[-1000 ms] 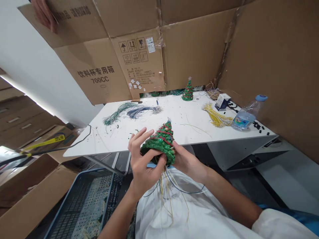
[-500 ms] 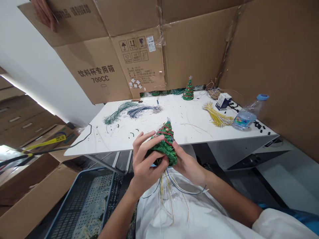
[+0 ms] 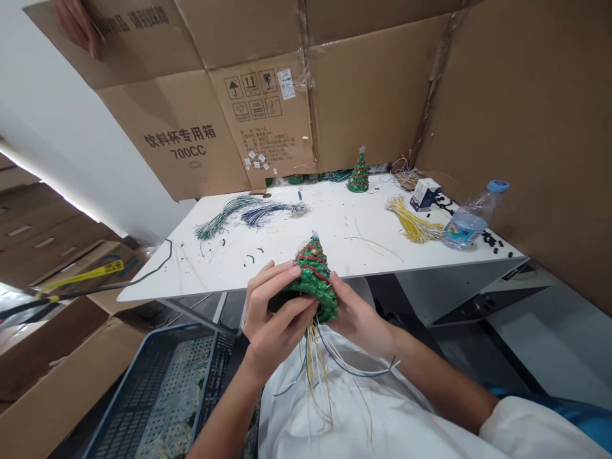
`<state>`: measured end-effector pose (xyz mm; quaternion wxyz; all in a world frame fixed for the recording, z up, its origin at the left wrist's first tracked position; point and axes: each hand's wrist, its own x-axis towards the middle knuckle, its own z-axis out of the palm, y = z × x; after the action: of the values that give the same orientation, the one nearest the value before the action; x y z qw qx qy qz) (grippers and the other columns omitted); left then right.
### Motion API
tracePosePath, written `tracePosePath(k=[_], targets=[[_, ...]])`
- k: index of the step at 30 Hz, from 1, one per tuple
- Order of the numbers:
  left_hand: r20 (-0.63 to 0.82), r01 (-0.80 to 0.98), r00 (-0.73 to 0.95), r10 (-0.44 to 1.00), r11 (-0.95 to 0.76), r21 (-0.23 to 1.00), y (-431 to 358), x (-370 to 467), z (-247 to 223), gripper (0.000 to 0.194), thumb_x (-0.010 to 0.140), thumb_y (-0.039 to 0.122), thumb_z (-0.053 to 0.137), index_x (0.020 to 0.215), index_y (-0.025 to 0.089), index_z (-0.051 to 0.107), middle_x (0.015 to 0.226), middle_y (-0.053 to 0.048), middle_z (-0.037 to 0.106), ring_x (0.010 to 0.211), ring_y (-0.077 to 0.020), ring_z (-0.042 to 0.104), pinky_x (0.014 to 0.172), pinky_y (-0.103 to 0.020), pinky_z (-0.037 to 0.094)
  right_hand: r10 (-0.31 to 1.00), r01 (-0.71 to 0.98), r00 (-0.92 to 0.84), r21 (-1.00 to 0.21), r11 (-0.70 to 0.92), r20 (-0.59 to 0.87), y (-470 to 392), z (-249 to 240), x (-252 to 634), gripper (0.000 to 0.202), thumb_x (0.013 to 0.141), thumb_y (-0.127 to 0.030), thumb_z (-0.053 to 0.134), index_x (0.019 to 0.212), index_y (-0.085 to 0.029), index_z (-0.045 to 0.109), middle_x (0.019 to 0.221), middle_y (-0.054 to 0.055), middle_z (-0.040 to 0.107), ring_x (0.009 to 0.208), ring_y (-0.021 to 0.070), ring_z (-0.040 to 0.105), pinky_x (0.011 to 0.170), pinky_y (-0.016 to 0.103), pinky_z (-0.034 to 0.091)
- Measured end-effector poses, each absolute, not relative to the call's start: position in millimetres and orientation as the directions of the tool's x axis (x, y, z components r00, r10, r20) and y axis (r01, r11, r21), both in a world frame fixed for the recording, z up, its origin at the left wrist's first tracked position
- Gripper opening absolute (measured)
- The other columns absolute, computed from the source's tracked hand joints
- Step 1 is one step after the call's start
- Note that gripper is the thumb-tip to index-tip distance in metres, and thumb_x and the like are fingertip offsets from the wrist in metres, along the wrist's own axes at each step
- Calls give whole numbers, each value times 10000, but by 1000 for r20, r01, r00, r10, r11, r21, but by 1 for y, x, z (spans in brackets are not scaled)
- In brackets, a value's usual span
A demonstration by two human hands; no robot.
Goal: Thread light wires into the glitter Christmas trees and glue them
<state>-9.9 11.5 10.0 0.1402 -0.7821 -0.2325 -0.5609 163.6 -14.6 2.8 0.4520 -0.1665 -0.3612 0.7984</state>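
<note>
Between my two hands I hold a small green Christmas tree ornament (image 3: 315,274) with red garland and a star on top, just off the table's front edge. My left hand (image 3: 275,312) grips its base from the left, some fingers reaching into the hollow underside. On the other side my right hand (image 3: 361,319) clasps the lower right of the tree, thumb against its surface. Yellow, white, blue and green wires (image 3: 325,363) hang out of the base over my lap. What the left fingertips touch inside is hidden.
On the white table (image 3: 296,248) lie green wires (image 3: 224,213), blue wires (image 3: 268,213) and yellow wires (image 3: 411,220). A second tree (image 3: 358,172), a small box (image 3: 424,194) and a bottle (image 3: 471,217) stand farther back. A blue crate (image 3: 138,357) sits below left. Another person's hand (image 3: 79,29) rests on the cardboard.
The tree has turned slightly more upright, and my left hand has shifted a little left, showing more of the hollow base. The whole view has shifted slightly.
</note>
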Motion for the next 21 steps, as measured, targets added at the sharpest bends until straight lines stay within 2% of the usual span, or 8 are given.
tracePosePath(k=[3, 9, 21], targets=[[943, 518, 267, 198, -855, 33, 12, -8, 10, 237, 884, 32, 832, 977, 233, 747, 1286, -76, 724, 1266, -292, 745, 1129, -560, 650, 849, -610, -525, -719, -333, 52, -14, 1, 163, 599, 1066, -715, 613, 1519, -340, 722, 1524, 22, 757, 1499, 246, 615, 1322, 448, 396], [940, 513, 271, 205, -858, 39, 15, -8, 9, 273, 874, 26, 808, 1022, 244, 739, 1248, -65, 744, 1269, -304, 743, 1133, -581, 655, 860, -619, -509, -710, -336, 38, -13, -1, 162, 640, 1025, -724, 672, 1514, -316, 728, 1472, 47, 782, 1392, 262, 678, 1236, 444, 493], [925, 506, 286, 252, -859, 78, 17, -5, 7, 232, 888, 9, 724, 984, 216, 680, 1326, -101, 720, 1357, -332, 691, 1202, -652, 600, 849, -584, -528, -740, -335, 33, -14, 5, 161, 765, 985, -804, 661, 1571, -312, 676, 1510, 66, 747, 1340, 275, 682, 1165, 437, 540]])
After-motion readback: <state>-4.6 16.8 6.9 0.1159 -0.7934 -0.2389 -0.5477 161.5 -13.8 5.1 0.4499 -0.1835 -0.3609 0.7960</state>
